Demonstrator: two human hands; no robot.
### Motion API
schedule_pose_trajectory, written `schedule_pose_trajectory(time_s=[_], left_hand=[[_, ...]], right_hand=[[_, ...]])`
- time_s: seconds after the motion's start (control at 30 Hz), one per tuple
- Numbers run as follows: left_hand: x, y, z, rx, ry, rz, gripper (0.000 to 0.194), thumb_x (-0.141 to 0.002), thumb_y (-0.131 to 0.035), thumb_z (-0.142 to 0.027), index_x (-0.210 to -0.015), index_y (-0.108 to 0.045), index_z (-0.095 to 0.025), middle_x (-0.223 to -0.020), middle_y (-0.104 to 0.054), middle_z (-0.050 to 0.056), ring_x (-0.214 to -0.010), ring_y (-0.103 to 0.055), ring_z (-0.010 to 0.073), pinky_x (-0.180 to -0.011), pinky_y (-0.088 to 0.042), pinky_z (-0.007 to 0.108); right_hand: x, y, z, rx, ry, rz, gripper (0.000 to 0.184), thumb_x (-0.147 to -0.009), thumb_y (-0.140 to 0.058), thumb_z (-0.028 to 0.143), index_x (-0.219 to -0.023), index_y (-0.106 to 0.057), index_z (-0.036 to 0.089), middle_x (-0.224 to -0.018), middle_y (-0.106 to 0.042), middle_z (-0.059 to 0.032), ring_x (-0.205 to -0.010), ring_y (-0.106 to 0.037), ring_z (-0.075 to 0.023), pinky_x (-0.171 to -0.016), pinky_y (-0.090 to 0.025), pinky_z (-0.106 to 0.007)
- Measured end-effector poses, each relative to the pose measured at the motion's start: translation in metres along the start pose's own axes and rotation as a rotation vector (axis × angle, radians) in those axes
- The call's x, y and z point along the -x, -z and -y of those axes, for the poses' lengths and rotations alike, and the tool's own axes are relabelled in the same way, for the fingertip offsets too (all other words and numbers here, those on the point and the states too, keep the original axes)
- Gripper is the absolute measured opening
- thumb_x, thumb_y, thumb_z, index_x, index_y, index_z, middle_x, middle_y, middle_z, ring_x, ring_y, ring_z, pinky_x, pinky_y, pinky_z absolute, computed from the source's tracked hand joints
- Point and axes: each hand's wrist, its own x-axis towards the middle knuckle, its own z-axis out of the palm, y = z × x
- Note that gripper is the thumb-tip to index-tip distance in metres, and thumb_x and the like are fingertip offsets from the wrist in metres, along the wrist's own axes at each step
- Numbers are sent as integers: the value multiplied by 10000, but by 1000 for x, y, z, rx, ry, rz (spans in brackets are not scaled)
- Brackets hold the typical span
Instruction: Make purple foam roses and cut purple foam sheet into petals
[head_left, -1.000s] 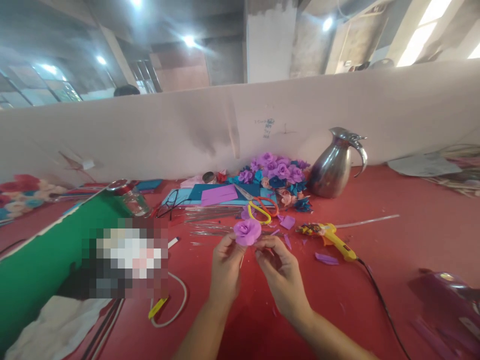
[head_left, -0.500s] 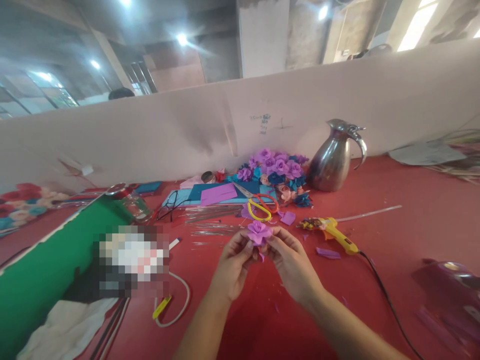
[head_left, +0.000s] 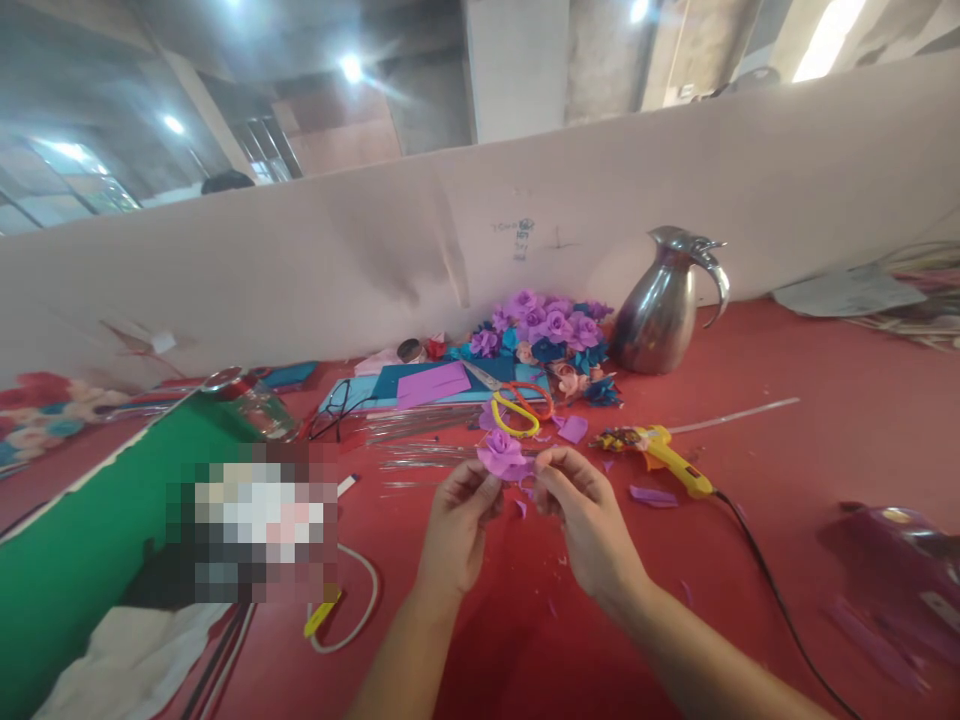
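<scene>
Holding a purple flower (head_left: 502, 455) above the red worktop (head_left: 510, 640), just in front of 1 pair of scissors (head_left: 484, 376). Pinching beneath the bloom with the left hand (head_left: 466, 510), grip clamped on it; pinching a petal edge with the right hand (head_left: 581, 505), grip clamped there too. Lying to the right, 1 yellow glue gun (head_left: 686, 475). Standing behind, 1 metal jug (head_left: 658, 315) beside the heaped flowers (head_left: 556, 325).

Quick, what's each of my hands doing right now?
Left hand: closed, pinching the purple flower.
Right hand: fingers pinched at the flower's edge.
</scene>
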Motion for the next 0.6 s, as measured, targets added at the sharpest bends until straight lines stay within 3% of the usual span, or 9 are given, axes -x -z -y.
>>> schedule_pose_trajectory(time_s=[0.13, 0.2, 0.4, 0.6], left_hand=[[1, -3, 1, -5, -49, -95, 134, -658, -750, -222, -759, -675, -176, -660, -591, -31, -553, -475, 51, -538, -378, 170], [3, -6, 2, -23, -84, -123, 142, -649, -754, -226, -761, -680, -181, -705, -626, -17, -615, -521, 72, -586, -413, 184], [9, -8, 9, -155, -188, -160, 150, -684, -728, -278, -791, -688, -181, -695, -620, -15, -631, -524, 92, -613, -431, 217], [9, -7, 8, -195, -207, -174, 122, -694, -721, -263, -780, -682, -186, -645, -589, -35, -574, -454, 70, -546, -376, 190]], right_hand=[[3, -1, 0, 582, 511, -130, 106, -761, -647, 266, -781, -559, 210, -694, -549, 16, -638, -470, -134, -605, -377, -268], [3, -3, 0, 771, 660, -146, 131, -753, -665, 277, -814, -570, 212, -733, -575, -4, -691, -496, -160, -651, -394, -295], [0, -3, -1, 1028, 795, -225, 94, -774, -643, 277, -819, -587, 217, -755, -624, -25, -720, -541, -194, -678, -390, -330], [-1, 0, -5, 1053, 839, -209, 30, -796, -621, 242, -807, -616, 214, -743, -652, -20, -703, -563, -183, -681, -382, -326]])
